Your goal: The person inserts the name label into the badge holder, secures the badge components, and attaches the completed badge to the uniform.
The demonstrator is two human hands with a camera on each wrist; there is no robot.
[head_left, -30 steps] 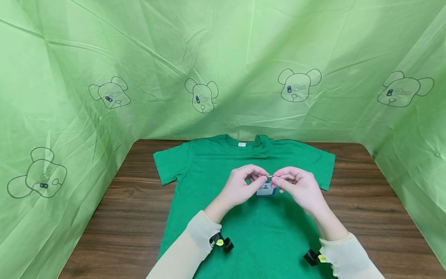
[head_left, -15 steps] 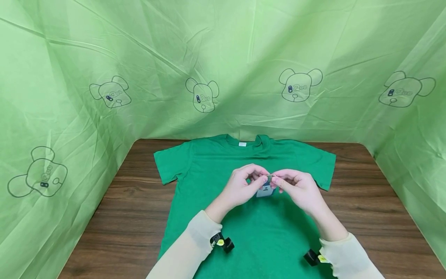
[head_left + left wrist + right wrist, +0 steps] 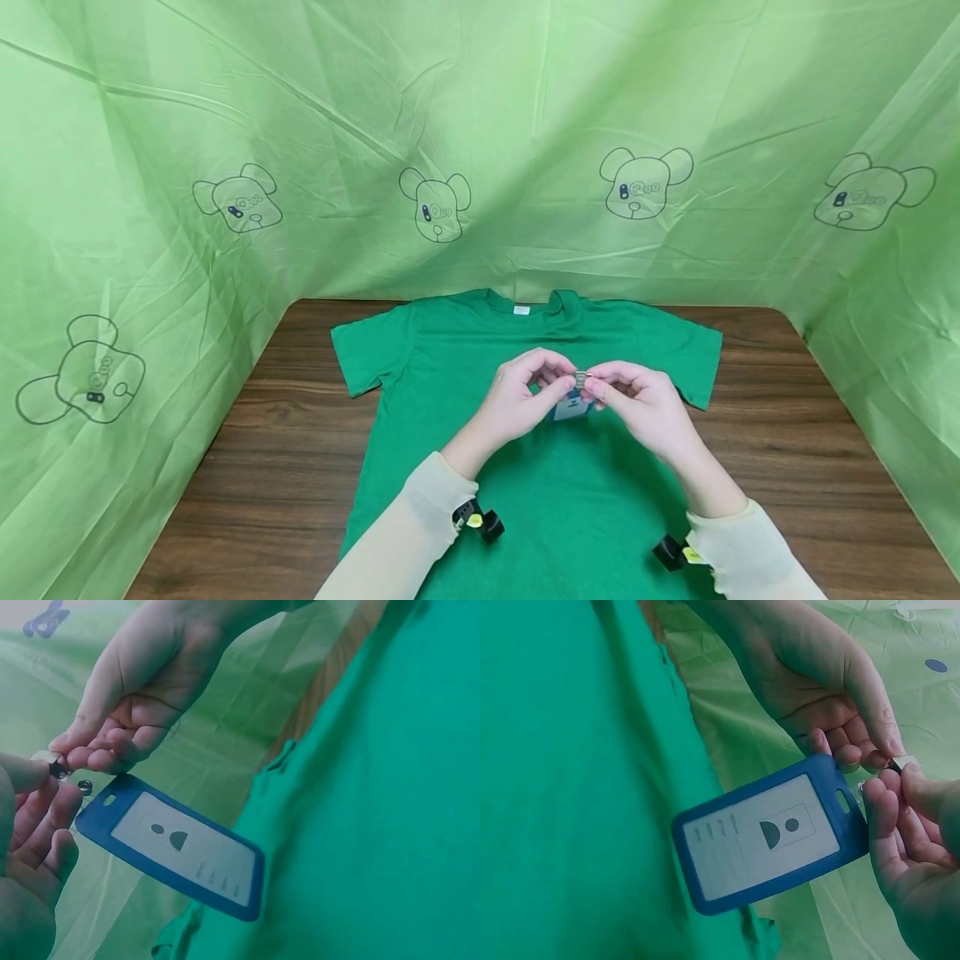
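Two hands, left hand (image 3: 517, 400) and right hand (image 3: 643, 402), pinch the small metal clip (image 3: 581, 379) above the green T-shirt (image 3: 540, 492), the blue badge holder (image 3: 772, 840) dangling below: light, stiff plastic, probably best held by its clip.

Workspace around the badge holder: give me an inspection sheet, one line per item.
Surface: dark wooden table, bare at both sides.
Job's things: blue badge holder hanging from a small metal clip, held above a green T-shirt spread flat with its collar at the far edge.
Clutter: nothing seen.
Grippers: left hand and right hand meet over the shirt, each with a fingertip grip on the clip.
Cables: nothing seen; a small black device with a yellow tag sits at each wrist.
Surroundings: green sheet printed with cartoon bear heads encloses the table on three sides.
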